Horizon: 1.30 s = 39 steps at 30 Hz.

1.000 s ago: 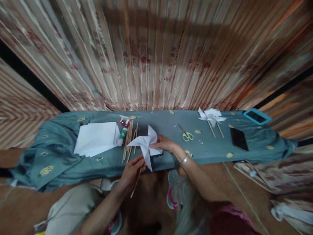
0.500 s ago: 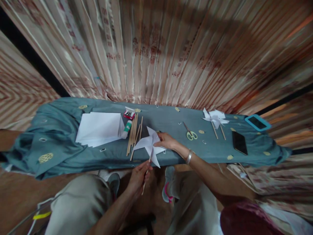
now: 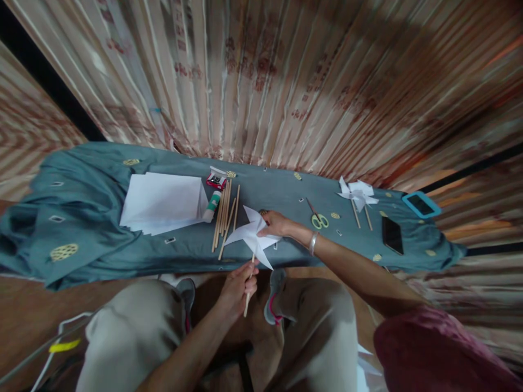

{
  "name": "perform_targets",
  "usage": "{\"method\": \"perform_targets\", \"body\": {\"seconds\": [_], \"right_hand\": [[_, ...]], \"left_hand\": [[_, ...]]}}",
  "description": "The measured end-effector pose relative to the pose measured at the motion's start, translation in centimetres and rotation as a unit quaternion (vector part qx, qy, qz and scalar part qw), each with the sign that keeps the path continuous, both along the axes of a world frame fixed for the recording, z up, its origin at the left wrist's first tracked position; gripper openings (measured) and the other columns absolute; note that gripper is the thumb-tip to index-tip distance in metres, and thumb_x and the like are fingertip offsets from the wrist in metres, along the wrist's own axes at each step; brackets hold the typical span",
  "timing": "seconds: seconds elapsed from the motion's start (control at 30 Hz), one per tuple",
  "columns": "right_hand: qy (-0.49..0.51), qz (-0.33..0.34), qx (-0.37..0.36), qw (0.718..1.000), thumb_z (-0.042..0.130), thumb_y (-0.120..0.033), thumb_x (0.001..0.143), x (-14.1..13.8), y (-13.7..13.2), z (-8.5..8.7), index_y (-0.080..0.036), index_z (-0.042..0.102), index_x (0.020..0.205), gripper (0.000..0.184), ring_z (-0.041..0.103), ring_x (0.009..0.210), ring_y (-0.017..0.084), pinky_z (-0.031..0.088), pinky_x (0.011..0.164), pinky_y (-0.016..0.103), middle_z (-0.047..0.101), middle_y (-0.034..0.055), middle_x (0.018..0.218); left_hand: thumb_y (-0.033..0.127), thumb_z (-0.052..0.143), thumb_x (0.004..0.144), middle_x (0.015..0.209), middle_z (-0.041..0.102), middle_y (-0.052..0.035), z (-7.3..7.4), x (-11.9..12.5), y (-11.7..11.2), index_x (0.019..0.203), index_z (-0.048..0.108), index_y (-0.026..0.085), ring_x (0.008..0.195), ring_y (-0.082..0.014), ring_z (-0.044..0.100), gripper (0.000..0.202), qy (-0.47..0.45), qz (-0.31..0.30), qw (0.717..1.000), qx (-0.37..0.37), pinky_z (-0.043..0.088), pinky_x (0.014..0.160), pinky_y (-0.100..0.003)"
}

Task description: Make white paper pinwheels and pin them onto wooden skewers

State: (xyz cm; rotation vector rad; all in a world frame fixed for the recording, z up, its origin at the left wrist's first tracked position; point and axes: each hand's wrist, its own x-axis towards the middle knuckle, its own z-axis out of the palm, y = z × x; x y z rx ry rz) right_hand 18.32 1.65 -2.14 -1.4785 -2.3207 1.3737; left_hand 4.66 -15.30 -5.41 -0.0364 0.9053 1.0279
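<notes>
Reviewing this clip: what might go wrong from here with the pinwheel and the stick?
1. The paper pinwheel sits at the table's near edge, one blade past it, steadied only by the right hand; it may slip off.
2. The left hand grips the thin stick below the edge, tip at the paper; a skewed push might tear it.
3. Loose sticks lie right beside the pinwheel; a nudge might scatter them.
</notes>
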Motion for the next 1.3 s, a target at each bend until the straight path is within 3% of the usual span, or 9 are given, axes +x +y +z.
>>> {"method": "perform_targets", "body": {"seconds": [0.33, 0.73, 1.0, 1.3], "right_hand": [[-0.02, 0.037, -0.031, 0.999, 0.077, -0.02, 0.059, -0.2, 0.7, 0.6, -0.015, 0.068, 0.061, 0.01, 0.05, 0.052, 0.01, 0.036, 0.051, 0.02, 0.058, -0.0049, 0.055], [-0.033, 0.048, -0.037, 0.998, 0.076, -0.021, 0.064, -0.2, 0.5, 1.0, -0.015, 0.067, 0.062, 0.011, 0.049, 0.053, 0.01, 0.035, 0.052, 0.021, 0.057, -0.0045, 0.056], [-0.058, 0.043, -0.033, 0.997, 0.075, -0.023, 0.066, -0.2, 0.3, 0.9, -0.016, 0.07, 0.067, 0.008, 0.055, 0.062, 0.014, 0.038, 0.058, 0.023, 0.061, -0.0025, 0.061], [-0.109, 0.022, -0.035, 0.993, 0.073, -0.023, 0.068, -0.6, 0.0, 1.4, -0.013, 0.07, 0.07, 0.011, 0.055, 0.061, 0.013, 0.038, 0.055, 0.021, 0.063, -0.0008, 0.065]], "left_hand": [[0.017, 0.078, 0.072, 0.058, 0.052, 0.0037, -0.4, 0.0, 0.1, 0.078, 0.07, 0.009, 0.037, 0.0024, 0.023, 0.013, -0.01, -0.015, 1.0, 0.006, 0.014, 0.038, -0.015], [0.019, 0.079, 0.064, 0.061, 0.054, 0.0022, -1.3, -0.2, -0.2, 0.081, 0.067, 0.008, 0.041, 0.0008, 0.029, 0.024, -0.035, -0.03, 0.999, 0.024, 0.015, 0.042, -0.016], [0.029, 0.081, 0.057, 0.06, 0.053, 0.003, -1.3, -0.1, 0.0, 0.083, 0.067, 0.008, 0.04, 0.0004, 0.029, 0.036, -0.026, -0.04, 0.998, 0.029, 0.011, 0.043, -0.019], [0.032, 0.081, 0.052, 0.056, 0.052, 0.0047, -0.7, 0.0, 0.1, 0.077, 0.064, 0.009, 0.039, 0.0006, 0.029, 0.038, -0.016, -0.041, 0.999, 0.017, 0.012, 0.043, -0.019]]}}
